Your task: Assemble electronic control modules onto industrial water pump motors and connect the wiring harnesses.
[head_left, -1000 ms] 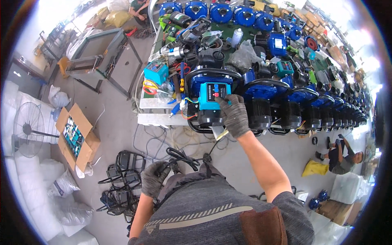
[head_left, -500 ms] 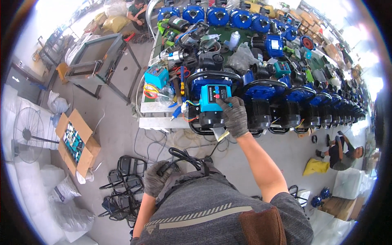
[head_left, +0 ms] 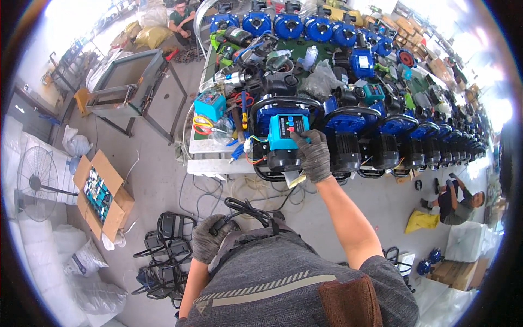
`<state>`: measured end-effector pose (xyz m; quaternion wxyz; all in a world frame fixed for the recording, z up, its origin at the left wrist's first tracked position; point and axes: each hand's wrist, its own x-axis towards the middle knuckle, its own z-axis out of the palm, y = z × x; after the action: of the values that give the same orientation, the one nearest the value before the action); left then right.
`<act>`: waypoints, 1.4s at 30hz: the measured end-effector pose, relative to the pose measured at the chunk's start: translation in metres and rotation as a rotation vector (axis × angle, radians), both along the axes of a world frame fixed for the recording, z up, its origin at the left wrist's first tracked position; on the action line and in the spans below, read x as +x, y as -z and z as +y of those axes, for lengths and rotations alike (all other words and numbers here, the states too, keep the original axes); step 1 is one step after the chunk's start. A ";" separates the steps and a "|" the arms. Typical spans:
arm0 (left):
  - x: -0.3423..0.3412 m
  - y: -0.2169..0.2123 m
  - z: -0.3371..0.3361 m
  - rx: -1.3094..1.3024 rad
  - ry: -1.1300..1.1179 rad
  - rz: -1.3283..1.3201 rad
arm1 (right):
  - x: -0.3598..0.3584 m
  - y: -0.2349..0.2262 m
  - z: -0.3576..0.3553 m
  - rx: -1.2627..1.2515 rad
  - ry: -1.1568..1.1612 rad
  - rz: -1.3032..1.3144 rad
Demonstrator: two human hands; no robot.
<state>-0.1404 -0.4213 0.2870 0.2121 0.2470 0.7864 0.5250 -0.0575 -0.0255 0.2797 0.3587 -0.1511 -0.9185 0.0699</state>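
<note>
My left hand (head_left: 208, 240), in a grey glove, is closed around the plug end of a black power cable (head_left: 248, 210) near my waist. The cable's coiled part lies across my lap and runs toward the bench. My right hand (head_left: 315, 158), also gloved, has bent fingers gripping the right edge of a teal control box (head_left: 287, 131) with red and blue buttons; its thumb lies by the lower buttons. The box sits on a blue and black motor pump (head_left: 283, 159) inside a black tube frame. Loose coloured wires (head_left: 255, 144) come out at the box's left.
More blue pumps (head_left: 348, 122) line the bench edge to the right. Scissors (head_left: 204, 124), a screwdriver (head_left: 236, 152) and a second teal box (head_left: 210, 103) lie left. Black frames (head_left: 166, 256), an open carton (head_left: 101, 193) and a fan (head_left: 36, 182) stand on the floor. Two people sit farther off.
Both hands keep their places and holds. The view has shifted very slightly. A seated person at the back left has raised their head.
</note>
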 end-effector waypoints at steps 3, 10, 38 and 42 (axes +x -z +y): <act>0.001 -0.002 -0.001 -0.040 0.001 0.078 | 0.000 -0.001 -0.001 -0.013 0.002 -0.007; 0.003 -0.012 -0.001 -0.103 0.014 0.101 | 0.001 0.001 0.001 -0.014 0.003 -0.039; 0.002 -0.010 -0.003 -0.072 -0.017 0.032 | -0.002 0.001 0.000 -0.008 0.017 0.029; 0.001 -0.003 -0.006 -0.039 -0.017 0.036 | -0.003 -0.008 0.001 -0.010 0.005 -0.019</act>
<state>-0.1393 -0.4270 0.2904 0.1982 0.2453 0.8024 0.5067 -0.0605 -0.0243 0.2882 0.3496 -0.1556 -0.9211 0.0720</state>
